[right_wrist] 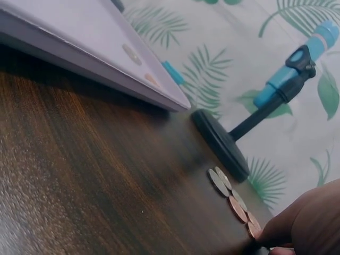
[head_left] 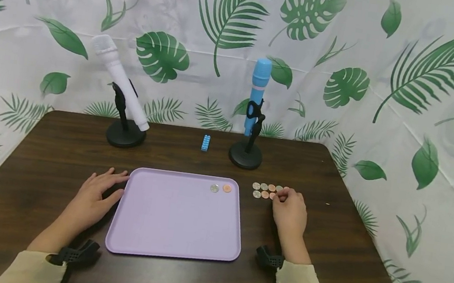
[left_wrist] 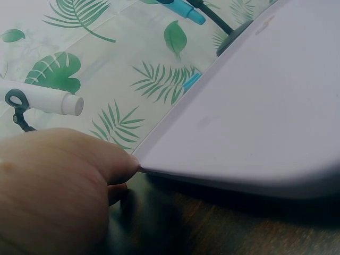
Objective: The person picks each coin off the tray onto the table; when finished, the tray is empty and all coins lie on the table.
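A lilac tray (head_left: pixel 165 219) lies in the middle of the dark wooden table, with a silver coin (head_left: pixel 214 188) and a copper coin (head_left: pixel 227 188) in its far right corner. Several coins (head_left: pixel 262 190) lie in two short rows on the table right of the tray. My right hand (head_left: pixel 288 212) rests at the right end of these rows, its fingertips (right_wrist: pixel 265 234) curled onto a coin there. My left hand (head_left: pixel 95 196) lies flat on the table, fingers straight, touching the tray's left edge (left_wrist: pixel 139 167).
A white microphone (head_left: pixel 119 79) on a black stand and a blue microphone (head_left: pixel 257 95) on another stand sit at the table's far side. A small blue brick (head_left: pixel 206 142) lies between them. A leaf-print cloth hangs behind and to both sides.
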`<state>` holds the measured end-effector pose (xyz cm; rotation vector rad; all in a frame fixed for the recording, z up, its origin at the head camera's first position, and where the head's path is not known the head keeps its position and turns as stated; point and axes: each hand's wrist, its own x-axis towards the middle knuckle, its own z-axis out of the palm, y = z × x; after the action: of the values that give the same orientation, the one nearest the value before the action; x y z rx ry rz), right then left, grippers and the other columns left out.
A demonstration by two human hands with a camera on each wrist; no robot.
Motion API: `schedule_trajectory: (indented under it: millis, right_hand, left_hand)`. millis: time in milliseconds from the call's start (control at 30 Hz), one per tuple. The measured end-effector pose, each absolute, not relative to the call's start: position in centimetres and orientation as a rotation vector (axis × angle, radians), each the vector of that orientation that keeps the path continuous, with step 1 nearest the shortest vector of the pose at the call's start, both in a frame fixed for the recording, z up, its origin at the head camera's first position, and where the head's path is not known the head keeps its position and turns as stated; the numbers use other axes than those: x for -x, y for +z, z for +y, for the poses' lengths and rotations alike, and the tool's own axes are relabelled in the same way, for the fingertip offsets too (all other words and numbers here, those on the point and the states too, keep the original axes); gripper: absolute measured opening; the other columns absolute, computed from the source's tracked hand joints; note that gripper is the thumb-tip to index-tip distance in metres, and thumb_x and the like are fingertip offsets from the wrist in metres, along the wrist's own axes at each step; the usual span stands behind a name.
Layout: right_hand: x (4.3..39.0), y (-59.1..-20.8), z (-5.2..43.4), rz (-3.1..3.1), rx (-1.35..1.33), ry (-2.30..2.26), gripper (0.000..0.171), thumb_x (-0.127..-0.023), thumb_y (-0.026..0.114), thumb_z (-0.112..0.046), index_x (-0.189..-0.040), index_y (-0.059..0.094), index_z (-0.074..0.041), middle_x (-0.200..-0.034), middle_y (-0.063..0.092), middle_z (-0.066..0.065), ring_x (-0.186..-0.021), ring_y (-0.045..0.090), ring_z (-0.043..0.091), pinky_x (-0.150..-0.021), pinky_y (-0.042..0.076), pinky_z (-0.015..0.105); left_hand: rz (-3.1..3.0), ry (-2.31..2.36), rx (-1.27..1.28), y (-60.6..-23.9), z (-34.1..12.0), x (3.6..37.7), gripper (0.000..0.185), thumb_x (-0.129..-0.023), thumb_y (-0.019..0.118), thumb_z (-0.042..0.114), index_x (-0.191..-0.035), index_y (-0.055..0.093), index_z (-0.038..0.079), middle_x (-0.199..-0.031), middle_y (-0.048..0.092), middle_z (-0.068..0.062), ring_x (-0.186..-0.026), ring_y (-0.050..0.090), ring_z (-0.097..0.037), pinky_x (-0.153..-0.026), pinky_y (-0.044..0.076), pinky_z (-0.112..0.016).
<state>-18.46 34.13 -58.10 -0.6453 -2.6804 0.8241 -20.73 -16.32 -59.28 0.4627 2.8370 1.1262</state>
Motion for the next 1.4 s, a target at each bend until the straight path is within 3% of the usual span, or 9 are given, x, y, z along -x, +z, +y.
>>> schedule_trajectory:
  millis: [533, 767, 900, 1067, 1233, 1400]
  right_hand:
    - [18.4, -58.1, 34.0, -2.661, 0.623, 0.802, 0.015, -0.103, 0.067, -0.018, -0.104, 0.077, -0.007, -0.104, 0.067, 0.015, -0.092, 0.065, 0.034, -0.075, 0.050, 0.047]
    - [19.0, -58.3, 33.0, -2.473, 0.409, 1.040, 0.007, -0.103, 0.070, -0.011, -0.106, 0.076, -0.008, -0.102, 0.070, 0.012, -0.091, 0.063, 0.027, -0.076, 0.048, 0.034]
    - [19.1, -58.6, 32.0, -2.505, 0.139, 1.270, 0.012, -0.105, 0.070, -0.011, -0.110, 0.080, -0.016, -0.103, 0.074, 0.006, -0.091, 0.060, 0.021, -0.077, 0.050, 0.026]
    - [18.7, -58.9, 30.5, -2.737, -0.115, 1.256, 0.026, -0.107, 0.069, -0.016, -0.126, 0.080, -0.031, -0.102, 0.070, -0.002, -0.090, 0.057, 0.018, -0.076, 0.051, 0.029]
    - [18.1, -58.6, 29.3, -2.982, -0.131, 0.991, 0.039, -0.104, 0.074, -0.030, -0.140, 0.072, -0.045, -0.096, 0.056, -0.004, -0.075, 0.050, 0.017, -0.061, 0.042, 0.029]
    - [18.1, -58.9, 28.7, -3.065, -0.142, 0.843, 0.036, -0.103, 0.074, -0.038, -0.138, 0.073, -0.046, -0.095, 0.051, -0.004, -0.071, 0.049, 0.016, -0.059, 0.040, 0.030]
  left_hand:
    - [2.855, 1.113, -0.470, -59.3, -16.2, 20.6, 0.050, -0.112, 0.061, 0.031, -0.156, 0.058, 0.008, -0.168, 0.050, -0.022, -0.164, 0.027, -0.054, -0.134, 0.004, -0.074]
    - [2.853, 1.124, -0.480, -59.4, -16.2, 20.6, 0.049, -0.112, 0.062, 0.031, -0.156, 0.058, 0.009, -0.168, 0.050, -0.022, -0.164, 0.027, -0.054, -0.134, 0.004, -0.076]
    - [2.842, 1.131, -0.475, -59.4, -16.3, 20.7, 0.050, -0.112, 0.061, 0.031, -0.157, 0.058, 0.010, -0.168, 0.049, -0.022, -0.164, 0.026, -0.054, -0.134, 0.003, -0.075]
    - [2.839, 1.124, -0.475, -59.4, -16.2, 20.9, 0.050, -0.112, 0.062, 0.031, -0.157, 0.057, 0.011, -0.169, 0.049, -0.021, -0.165, 0.025, -0.053, -0.134, 0.003, -0.075]
    - [2.837, 1.119, -0.466, -59.2, -16.1, 20.8, 0.050, -0.111, 0.062, 0.030, -0.157, 0.057, 0.011, -0.169, 0.048, -0.021, -0.165, 0.025, -0.053, -0.134, 0.003, -0.075]
    - [2.847, 1.113, -0.460, -59.2, -16.2, 20.6, 0.050, -0.111, 0.062, 0.030, -0.157, 0.058, 0.011, -0.169, 0.049, -0.021, -0.164, 0.026, -0.053, -0.134, 0.004, -0.075]
